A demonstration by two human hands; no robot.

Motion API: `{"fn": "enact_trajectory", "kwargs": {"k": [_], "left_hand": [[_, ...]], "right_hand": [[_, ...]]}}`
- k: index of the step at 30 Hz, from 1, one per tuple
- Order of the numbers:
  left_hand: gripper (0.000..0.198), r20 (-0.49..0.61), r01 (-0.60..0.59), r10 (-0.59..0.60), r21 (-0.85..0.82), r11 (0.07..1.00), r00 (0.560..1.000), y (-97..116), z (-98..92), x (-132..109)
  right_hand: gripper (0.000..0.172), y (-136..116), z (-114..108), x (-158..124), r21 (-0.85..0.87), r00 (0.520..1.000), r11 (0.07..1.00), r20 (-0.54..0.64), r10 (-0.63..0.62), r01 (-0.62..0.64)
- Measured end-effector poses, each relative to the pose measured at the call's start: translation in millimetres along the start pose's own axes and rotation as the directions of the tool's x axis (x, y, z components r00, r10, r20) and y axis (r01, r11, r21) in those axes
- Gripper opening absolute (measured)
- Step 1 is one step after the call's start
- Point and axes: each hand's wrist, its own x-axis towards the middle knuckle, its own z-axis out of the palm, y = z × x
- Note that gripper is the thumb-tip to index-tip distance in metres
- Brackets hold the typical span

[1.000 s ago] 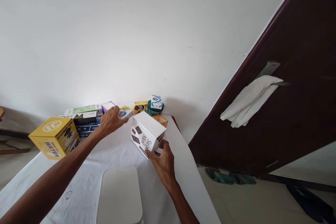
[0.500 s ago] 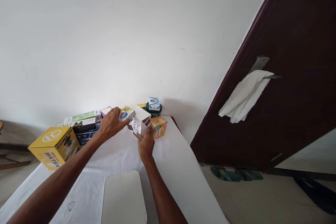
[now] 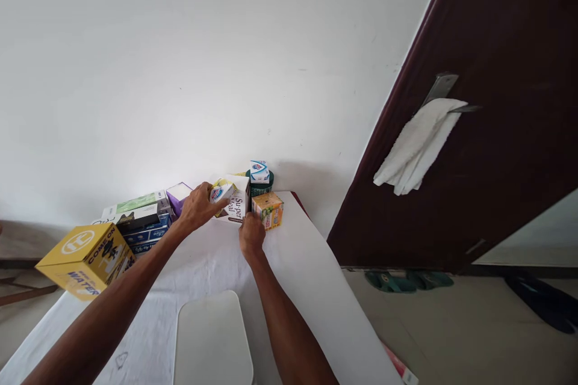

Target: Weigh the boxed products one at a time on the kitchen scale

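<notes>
While stretched across the surface (image 3: pixel 307 277), clamped the left hand (image 3: pixel 197 209) on a small packet (image 3: pixel 221 193), touching the upper left of the white box (image 3: pixel 240 207). Kept to the right hand (image 3: pixel 251 234), fingers together, the box's near lower edge.

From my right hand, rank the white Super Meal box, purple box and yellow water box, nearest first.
1. white Super Meal box: just ahead, touching the right hand.
2. purple box: back left, near the wall.
3. yellow water box: far left.

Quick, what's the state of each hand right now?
Left hand: closed on small soap packet.
Right hand: touching white box; grip cannot be told.
</notes>
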Motion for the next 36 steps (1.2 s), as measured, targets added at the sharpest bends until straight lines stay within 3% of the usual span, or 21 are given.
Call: {"fn": "enact_trajectory", "kwargs": {"k": [4, 8, 11, 15, 20, 24, 30, 33, 36], "left_hand": [[0.042, -0.041, -0.030, 0.029, -0.017, 0.999, 0.999, 3, -1.9, 4], [0.047, -0.088, -0.135, 0.134, -0.014, 0.991, 0.987, 14, -15.7, 17], [0.047, -0.021, -0.287, 0.287, -0.010, 0.958, 0.958, 34, -18.7, 24], [0.044, 0.106, -0.432, 0.425, 0.054, 0.900, 0.899, 75, 7.6, 18], [0.041, 0.123, -0.407, 0.389, 0.210, 0.889, 0.913, 114, 57.4, 9], [0.032, 0.100, -0.428, 0.417, 0.280, 0.859, 0.903, 113, 76.1, 13], [0.027, 0.045, -0.463, 0.474, 0.317, 0.828, 0.879, 106, 79.7, 14], [0.034, 0.043, -0.478, 0.491, 0.315, 0.820, 0.870, 106, 73.8, 0], [0.051, 0.018, -0.496, 0.515, 0.302, 0.814, 0.857, 92, 60.6, -27]], "right_hand": [[0.029, -1, -4, -3, -0.047, 0.994, 0.993, 0.025, 0.107, -0.105], [0.019, 2, -16, -22, -0.033, 0.998, 0.999, 0.049, 0.039, -0.037], [0.015, 13, -31, -43, -0.001, 0.998, 0.999, 0.046, -0.041, 0.041], [0.014, 33, -53, -78, 0.050, 0.986, 0.987, 0.055, -0.156, 0.153], [0.029, 46, -66, -114, 0.102, 0.957, 0.953, 0.029, -0.289, 0.285], [0.037, 48, -64, -123, 0.104, 0.942, 0.937, -0.010, -0.335, 0.334], [0.033, 56, -55, -122, 0.083, 0.911, 0.908, -0.061, -0.407, 0.411], [0.028, 64, -54, -124, 0.096, 0.889, 0.884, -0.078, -0.452, 0.458], [0.030, 72, -50, -120, 0.138, 0.862, 0.851, -0.070, -0.502, 0.506]]}}
